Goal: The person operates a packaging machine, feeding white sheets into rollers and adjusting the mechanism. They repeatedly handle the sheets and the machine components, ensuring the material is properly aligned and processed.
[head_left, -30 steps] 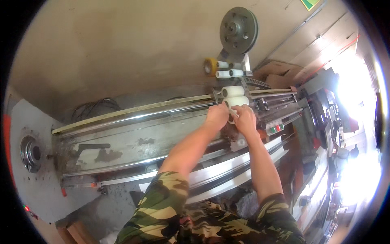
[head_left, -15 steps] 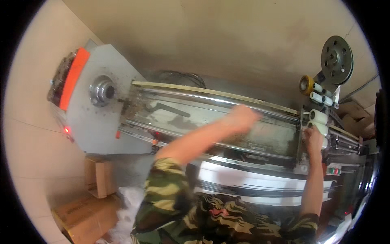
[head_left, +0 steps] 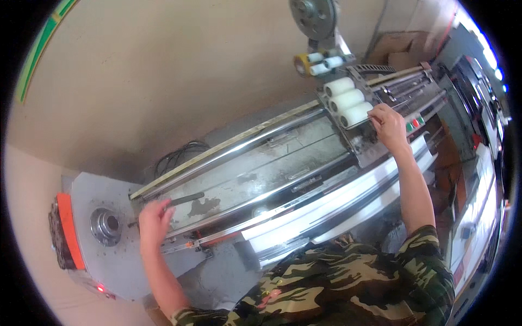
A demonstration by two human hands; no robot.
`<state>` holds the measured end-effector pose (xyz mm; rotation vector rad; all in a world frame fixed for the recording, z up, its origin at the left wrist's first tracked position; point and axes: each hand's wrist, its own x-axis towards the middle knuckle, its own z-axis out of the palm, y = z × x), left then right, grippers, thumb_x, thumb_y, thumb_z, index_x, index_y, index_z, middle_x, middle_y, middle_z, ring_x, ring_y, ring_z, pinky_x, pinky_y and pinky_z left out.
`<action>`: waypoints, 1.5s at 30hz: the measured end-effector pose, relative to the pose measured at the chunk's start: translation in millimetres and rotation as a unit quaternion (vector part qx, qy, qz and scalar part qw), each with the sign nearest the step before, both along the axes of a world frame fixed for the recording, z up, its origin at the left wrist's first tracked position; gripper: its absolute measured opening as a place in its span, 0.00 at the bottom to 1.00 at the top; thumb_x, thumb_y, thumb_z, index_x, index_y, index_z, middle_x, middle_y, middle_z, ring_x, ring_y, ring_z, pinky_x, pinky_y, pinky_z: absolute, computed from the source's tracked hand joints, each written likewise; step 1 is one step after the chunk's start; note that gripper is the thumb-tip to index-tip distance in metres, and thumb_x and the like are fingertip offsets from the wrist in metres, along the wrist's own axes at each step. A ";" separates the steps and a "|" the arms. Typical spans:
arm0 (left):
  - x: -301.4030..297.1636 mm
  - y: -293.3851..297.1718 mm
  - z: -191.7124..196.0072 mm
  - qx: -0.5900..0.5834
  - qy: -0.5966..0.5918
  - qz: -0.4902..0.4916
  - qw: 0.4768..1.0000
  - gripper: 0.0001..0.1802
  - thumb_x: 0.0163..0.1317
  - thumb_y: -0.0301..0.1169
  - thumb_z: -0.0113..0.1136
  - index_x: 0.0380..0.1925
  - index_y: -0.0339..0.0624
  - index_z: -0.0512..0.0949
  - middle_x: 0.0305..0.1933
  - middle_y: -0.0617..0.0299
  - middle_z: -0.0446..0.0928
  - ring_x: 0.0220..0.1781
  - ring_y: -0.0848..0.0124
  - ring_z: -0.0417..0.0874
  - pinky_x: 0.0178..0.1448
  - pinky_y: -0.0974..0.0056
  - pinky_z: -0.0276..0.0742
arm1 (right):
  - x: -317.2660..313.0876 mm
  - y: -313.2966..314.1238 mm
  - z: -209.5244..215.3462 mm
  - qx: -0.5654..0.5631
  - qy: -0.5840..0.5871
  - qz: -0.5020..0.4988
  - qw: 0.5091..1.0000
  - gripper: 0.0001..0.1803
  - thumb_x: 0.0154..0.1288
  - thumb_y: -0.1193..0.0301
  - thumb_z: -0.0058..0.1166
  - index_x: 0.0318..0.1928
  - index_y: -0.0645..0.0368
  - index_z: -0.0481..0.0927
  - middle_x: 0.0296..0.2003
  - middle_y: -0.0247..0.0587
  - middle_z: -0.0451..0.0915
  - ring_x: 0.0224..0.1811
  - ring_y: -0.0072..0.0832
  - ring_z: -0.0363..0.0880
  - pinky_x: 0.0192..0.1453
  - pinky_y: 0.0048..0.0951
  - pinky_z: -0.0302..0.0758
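Observation:
My left hand (head_left: 155, 221) is over the left end of the machine bed, with fingers loosely bent and thumb apart. Its fingertips are at the near end of a dark hooked wrench (head_left: 187, 199) lying on the bed; the hook is hidden by the hand. Left of this hand is a round metal chuck (head_left: 99, 227) on the grey headstock (head_left: 89, 190). My right hand (head_left: 389, 127) is closed at the carriage, beside the lowest of three white rollers (head_left: 356, 116). Its fingers are pinched together, and what is between them cannot be made out.
Two shiny rails (head_left: 261, 136) run along the bed to the carriage. A grey pulley wheel (head_left: 314, 19) and a yellow tape roll (head_left: 302, 65) stand behind it. White sheets (head_left: 283, 239) lie along the near side. Green and red buttons (head_left: 416, 123) are right of my right hand. Black cables (head_left: 182, 155) lie behind.
The view has swung to the right and tilted. My left hand has moved left along the bed from its middle to the wrench. My right hand stays by the white rollers.

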<state>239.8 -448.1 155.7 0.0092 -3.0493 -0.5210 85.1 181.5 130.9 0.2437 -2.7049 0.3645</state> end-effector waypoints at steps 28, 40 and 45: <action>101.1 138.0 -33.7 -0.003 -0.165 0.018 0.986 0.13 0.63 0.34 0.68 0.43 0.40 0.87 0.45 0.50 0.87 0.45 0.59 0.87 0.54 0.56 0.80 | 157.9 101.6 -60.7 -0.146 0.092 -0.033 0.984 0.06 0.62 0.75 0.59 0.39 0.57 0.86 0.41 0.42 0.85 0.44 0.42 0.84 0.47 0.39 0.82; 88.7 333.2 -58.8 0.029 -0.200 0.069 0.977 0.14 0.57 0.32 0.69 0.42 0.38 0.87 0.40 0.50 0.87 0.43 0.54 0.86 0.53 0.54 0.81 | 142.2 289.7 -80.3 -0.121 0.067 -0.039 0.990 0.04 0.62 0.74 0.59 0.37 0.56 0.84 0.40 0.40 0.84 0.42 0.39 0.85 0.44 0.36 0.82; 141.3 283.7 -98.8 -0.051 -0.092 0.068 0.992 0.08 0.52 0.26 0.71 0.32 0.36 0.85 0.32 0.53 0.83 0.38 0.60 0.85 0.46 0.57 0.79 | 120.3 365.9 -73.6 -0.138 0.088 -0.036 0.986 0.07 0.66 0.73 0.57 0.42 0.57 0.86 0.45 0.42 0.86 0.48 0.40 0.85 0.53 0.35 0.83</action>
